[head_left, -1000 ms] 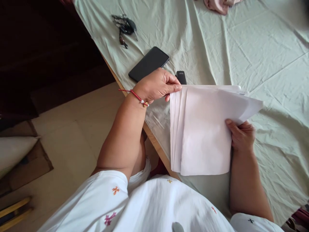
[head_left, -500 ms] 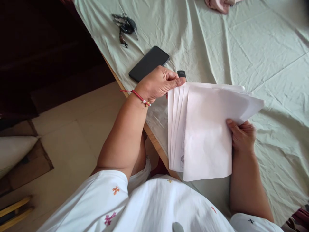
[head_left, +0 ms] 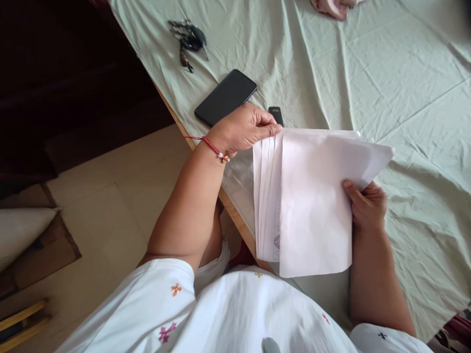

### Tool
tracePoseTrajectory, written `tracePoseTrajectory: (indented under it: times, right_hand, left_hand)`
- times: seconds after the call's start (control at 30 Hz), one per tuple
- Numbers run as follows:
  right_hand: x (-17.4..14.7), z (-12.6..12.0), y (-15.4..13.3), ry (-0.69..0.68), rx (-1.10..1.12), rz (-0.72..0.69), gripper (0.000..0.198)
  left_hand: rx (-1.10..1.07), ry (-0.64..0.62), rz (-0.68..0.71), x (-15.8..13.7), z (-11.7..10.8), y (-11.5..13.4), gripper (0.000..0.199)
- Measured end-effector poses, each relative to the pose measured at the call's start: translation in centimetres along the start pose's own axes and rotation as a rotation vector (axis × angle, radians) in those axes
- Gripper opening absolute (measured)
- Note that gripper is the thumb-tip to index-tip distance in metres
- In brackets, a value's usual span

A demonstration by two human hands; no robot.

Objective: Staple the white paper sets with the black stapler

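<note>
A stack of white paper sheets [head_left: 316, 211] is held up between my two hands over the near edge of the bed-like surface. My left hand [head_left: 248, 127], a red string bracelet [head_left: 215, 149] at its wrist, pinches the upper left corner between thumb and fingers. At the right side my right hand [head_left: 368, 203] grips the sheets, thumb on top and the other fingers beneath. On the left the sheet edges are fanned out, and part of a round printed stamp [head_left: 277, 241] shows there. The top sheet's visible face looks blank.
A black phone [head_left: 225, 97] lies just beyond my left hand, with a small black object [head_left: 275, 115] beside it. Keys [head_left: 189, 41] rest farther back. A pale green cloth [head_left: 423, 98] covers the surface; its wooden edge [head_left: 235, 215] runs diagonally. Pink fabric [head_left: 333, 7] lies at the back.
The right end of the sheets has shifted slightly left and flattened a little. Both hands keep their hold, and the rest of the view has barely moved.
</note>
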State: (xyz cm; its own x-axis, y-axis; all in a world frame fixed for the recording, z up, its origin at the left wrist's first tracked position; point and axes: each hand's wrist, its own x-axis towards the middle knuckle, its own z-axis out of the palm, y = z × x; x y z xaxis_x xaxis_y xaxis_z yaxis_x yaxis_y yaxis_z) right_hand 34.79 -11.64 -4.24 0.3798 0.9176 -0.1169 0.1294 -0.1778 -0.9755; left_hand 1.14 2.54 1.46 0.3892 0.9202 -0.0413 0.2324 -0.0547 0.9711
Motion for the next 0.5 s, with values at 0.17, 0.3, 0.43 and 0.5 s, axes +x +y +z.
tracePoseTrajectory:
  times: [0.17, 0.3, 0.43, 0.5]
  right_hand:
    - [0.15, -0.15, 0.27, -0.002, -0.012, -0.019, 0.028]
    - [0.19, -0.19, 0.34, -0.018, -0.001, -0.022, 0.026]
    - [0.25, -0.47, 0.68, -0.015, -0.005, -0.023, 0.022]
    - [0.28, -0.64, 0.88, -0.014, -0.005, -0.028, 0.022]
  left_hand:
    - [0.044, -0.057, -0.004, -0.13, -0.08, 0.37, 0.044]
    - [0.061, -0.06, -0.031, -0.07, 0.29, 0.61, 0.04]
    - [0.037, -0.068, -0.038, 0.06, 0.67, 0.71, 0.025]
    - [0.029, -0.081, -0.039, 0.09, 0.8, 0.81, 0.018]
